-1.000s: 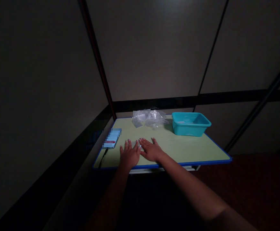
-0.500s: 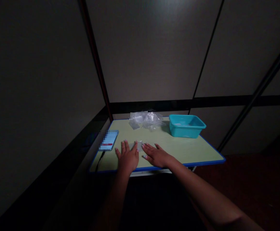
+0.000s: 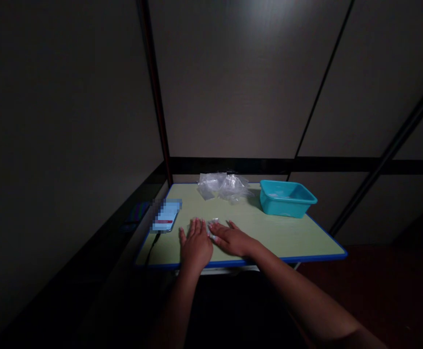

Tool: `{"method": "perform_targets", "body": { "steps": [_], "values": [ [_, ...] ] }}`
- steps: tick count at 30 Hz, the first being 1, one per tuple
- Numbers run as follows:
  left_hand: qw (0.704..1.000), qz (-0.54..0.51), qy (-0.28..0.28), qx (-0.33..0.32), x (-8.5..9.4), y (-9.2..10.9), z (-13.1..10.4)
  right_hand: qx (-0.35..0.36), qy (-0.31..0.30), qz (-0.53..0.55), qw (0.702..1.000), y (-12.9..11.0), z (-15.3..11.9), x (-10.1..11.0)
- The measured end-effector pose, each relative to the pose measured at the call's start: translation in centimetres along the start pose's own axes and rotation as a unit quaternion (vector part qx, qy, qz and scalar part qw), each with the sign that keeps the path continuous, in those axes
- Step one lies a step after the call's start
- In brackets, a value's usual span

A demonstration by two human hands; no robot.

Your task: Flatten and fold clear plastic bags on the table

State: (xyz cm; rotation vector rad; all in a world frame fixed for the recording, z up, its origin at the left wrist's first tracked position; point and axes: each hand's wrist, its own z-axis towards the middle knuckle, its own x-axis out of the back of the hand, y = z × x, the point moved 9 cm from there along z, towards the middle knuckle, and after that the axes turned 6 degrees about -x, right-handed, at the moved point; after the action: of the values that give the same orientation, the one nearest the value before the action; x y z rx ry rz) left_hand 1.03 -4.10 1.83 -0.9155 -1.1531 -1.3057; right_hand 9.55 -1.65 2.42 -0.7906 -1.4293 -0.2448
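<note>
My left hand (image 3: pixel 197 246) lies palm down near the front of the small table (image 3: pixel 280 240), fingers stretched out over a small clear plastic bag (image 3: pixel 215 221). From the right, my right hand (image 3: pixel 234 240) reaches in flat, its fingertips resting on the same bag close beside my left thumb. Both hands are open. Fingers cover much of the bag, so its full outline and any contents are hidden.
Several clear plastic bags (image 3: pixel 215 182) lie in a loose pile at the table's back edge. A teal plastic basin (image 3: pixel 286 208) stands at the back right. On the left rests a lit phone (image 3: pixel 168 219) with a dark cord beside it. A wall (image 3: pixel 229 97) rises behind.
My hands have come closer together over the small bag, and the fingers of my left hand are less spread. The whole view has shifted slightly.
</note>
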Motion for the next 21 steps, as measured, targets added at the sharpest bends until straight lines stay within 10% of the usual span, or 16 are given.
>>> {"method": "perform_targets", "body": {
  "steps": [21],
  "values": [
    [1.000, -0.022, -0.016, -0.008, -0.3, 0.3, -0.1, -0.051, 0.030, -0.116, 0.991, 2.5, 2.5, 0.5]
  ]
}}
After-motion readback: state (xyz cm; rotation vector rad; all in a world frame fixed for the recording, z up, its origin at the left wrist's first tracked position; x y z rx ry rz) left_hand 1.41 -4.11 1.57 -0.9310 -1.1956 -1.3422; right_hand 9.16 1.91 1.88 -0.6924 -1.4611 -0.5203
